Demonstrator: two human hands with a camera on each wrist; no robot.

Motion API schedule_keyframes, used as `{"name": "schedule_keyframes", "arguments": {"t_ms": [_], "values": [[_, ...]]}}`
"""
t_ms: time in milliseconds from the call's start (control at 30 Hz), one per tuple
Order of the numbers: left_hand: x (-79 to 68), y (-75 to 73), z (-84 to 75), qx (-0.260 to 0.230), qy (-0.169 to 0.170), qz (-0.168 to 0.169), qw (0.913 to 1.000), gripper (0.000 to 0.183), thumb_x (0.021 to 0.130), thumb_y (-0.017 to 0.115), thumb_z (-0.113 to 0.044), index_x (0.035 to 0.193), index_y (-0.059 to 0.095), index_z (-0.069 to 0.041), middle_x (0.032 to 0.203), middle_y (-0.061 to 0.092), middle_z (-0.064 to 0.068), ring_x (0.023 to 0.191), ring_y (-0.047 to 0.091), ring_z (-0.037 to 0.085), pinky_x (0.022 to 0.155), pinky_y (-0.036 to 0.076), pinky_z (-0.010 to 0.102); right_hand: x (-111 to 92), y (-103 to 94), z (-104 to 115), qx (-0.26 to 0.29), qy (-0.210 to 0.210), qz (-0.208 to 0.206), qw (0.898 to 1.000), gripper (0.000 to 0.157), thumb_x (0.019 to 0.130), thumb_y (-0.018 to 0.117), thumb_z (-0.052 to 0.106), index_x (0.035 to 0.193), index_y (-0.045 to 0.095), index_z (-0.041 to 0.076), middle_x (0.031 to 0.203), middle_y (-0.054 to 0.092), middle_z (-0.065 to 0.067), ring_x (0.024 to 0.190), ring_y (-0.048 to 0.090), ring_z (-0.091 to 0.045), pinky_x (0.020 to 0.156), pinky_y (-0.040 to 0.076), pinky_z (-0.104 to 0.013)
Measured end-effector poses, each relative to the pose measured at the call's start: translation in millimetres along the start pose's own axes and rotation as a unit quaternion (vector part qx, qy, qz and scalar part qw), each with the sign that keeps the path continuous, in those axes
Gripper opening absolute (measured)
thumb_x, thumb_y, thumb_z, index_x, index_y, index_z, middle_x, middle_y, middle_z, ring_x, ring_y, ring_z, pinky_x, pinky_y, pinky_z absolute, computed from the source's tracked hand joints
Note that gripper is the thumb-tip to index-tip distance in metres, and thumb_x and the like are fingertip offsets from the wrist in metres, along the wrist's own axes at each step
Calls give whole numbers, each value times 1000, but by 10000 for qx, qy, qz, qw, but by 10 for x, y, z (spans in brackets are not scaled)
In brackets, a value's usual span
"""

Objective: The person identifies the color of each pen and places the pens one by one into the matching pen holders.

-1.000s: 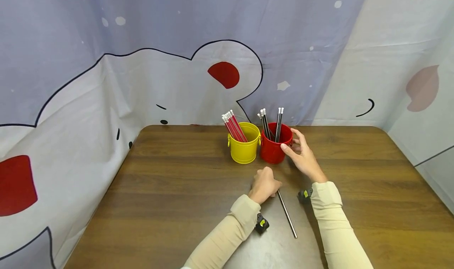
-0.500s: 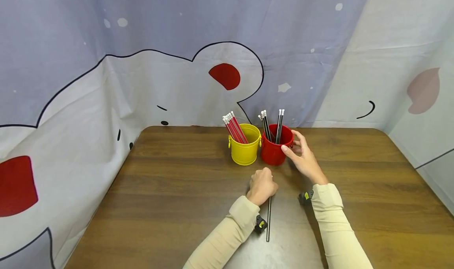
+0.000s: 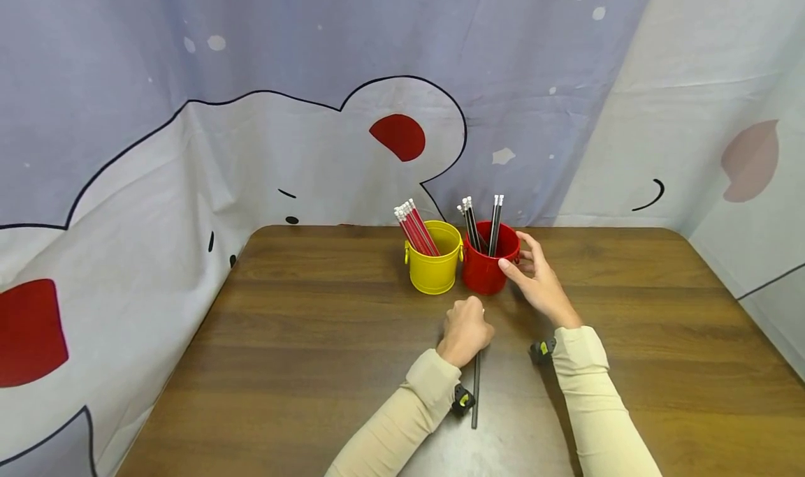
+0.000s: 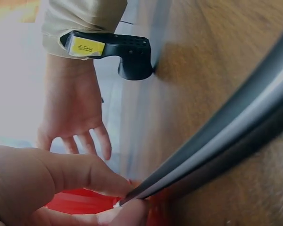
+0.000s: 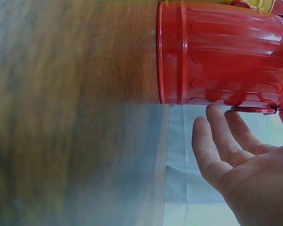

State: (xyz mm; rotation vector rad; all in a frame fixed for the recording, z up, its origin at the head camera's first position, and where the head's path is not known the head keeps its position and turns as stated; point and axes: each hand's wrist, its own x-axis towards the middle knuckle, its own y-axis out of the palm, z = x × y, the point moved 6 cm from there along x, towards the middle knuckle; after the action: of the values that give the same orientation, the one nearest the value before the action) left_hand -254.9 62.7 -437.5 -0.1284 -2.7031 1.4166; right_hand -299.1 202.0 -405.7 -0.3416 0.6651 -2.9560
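Note:
My left hand (image 3: 465, 330) pinches a black pencil (image 3: 476, 393) near its white-tipped end. In the left wrist view thumb and fingers close on that end, and the dark pencil (image 4: 217, 129) runs up to the right, close to the tabletop. A red bucket (image 3: 484, 273) holds several black pencils (image 3: 495, 225) with white ends up. My right hand (image 3: 539, 285) is at the bucket's right side, thumb in front and fingers behind. In the right wrist view those fingers (image 5: 221, 127) are loosely spread, their tips at the red wall.
Left of the red bucket, close beside it, stands a yellow bucket (image 3: 432, 274) with several pink-red pencils (image 3: 416, 229) leaning in it. Both stand near the back of the brown wooden table (image 3: 302, 337). A printed curtain (image 3: 283, 149) hangs behind.
The pencil has swung from slanting right to pointing nearly straight toward the front, as my left hand shifted slightly left. My right hand has stayed at the red bucket.

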Motion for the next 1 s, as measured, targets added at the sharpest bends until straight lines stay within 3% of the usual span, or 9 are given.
{"name": "schedule_keyframes", "arguments": {"t_ms": [333, 467, 600, 767, 1000], "values": [[-12, -174, -94, -385, 163, -357, 9985, 32, 71, 68, -12, 51, 44, -15, 51, 37, -3, 45, 40, 14, 40, 34, 26, 104, 12, -335, -87, 65, -68, 9999, 65, 88, 58, 39, 142, 21, 34, 129, 47, -17, 108, 52, -35, 88, 42, -54], [-41, -337, -194, -301, 573, -844, 9943, 29, 71, 68, -11, 55, 44, -14, 53, 41, -4, 48, 46, 13, 43, 37, 24, 112, 11, -357, -52, 121, -113, 9998, 64, 87, 59, 40, 141, 23, 37, 128, 49, -14, 106, 53, -32, 88, 42, -52], [-95, -509, -298, -275, 1046, -1421, 9839, 20, 70, 67, -10, 62, 49, -12, 59, 46, -3, 54, 48, 11, 48, 37, 21, 104, 15, -350, -74, 131, -70, 9999, 65, 88, 58, 40, 142, 21, 36, 128, 48, -15, 107, 52, -33, 88, 41, -53], [-167, -688, -371, -605, 1292, -1985, 9697, 8, 72, 65, -11, 74, 57, -7, 66, 51, -3, 59, 48, 10, 53, 41, 18, 103, 7, -351, -37, 153, -51, 9999, 64, 88, 57, 40, 141, 21, 38, 128, 47, -15, 108, 52, -33, 88, 42, -52], [-231, -808, -434, -905, 1776, -2632, 9439, 9, 76, 65, -9, 83, 61, -4, 76, 59, 3, 63, 53, 8, 60, 46, 14, 111, 12, -362, 18, 113, -75, 9999, 64, 88, 58, 38, 141, 22, 40, 127, 48, -15, 107, 53, -32, 88, 42, -51]]}}
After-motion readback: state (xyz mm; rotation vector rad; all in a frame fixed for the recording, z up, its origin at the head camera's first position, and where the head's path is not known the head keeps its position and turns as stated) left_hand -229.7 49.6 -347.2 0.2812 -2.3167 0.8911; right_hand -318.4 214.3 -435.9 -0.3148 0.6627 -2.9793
